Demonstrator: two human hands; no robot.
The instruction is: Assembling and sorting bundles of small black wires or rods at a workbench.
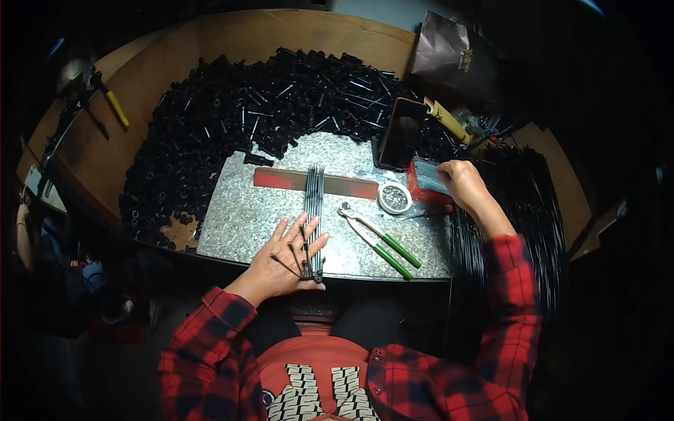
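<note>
My left hand (281, 263) lies back-up near the front edge of the speckled board (232, 217), with thin black rods sticking out between its fingers. Under its index finger runs a bundle of long thin dark rods (315, 200), which crosses a red-and-grey bar (281, 180). At the right, my right hand (465, 186) is closed in a pinch at a small red box (421, 188) of thin bluish strips (430, 175). What sits between its fingertips is hidden. Green-handled pincers (379, 242) and a round white dish (394, 198) of small bits lie between my hands.
A large heap of black tubular parts (210, 119) surrounds the board inside a wooden-walled bench (281, 31). A phone (400, 133) stands behind the red box. Long black rods (519, 203) pile up at right. A dark bag (453, 59) stands at the back.
</note>
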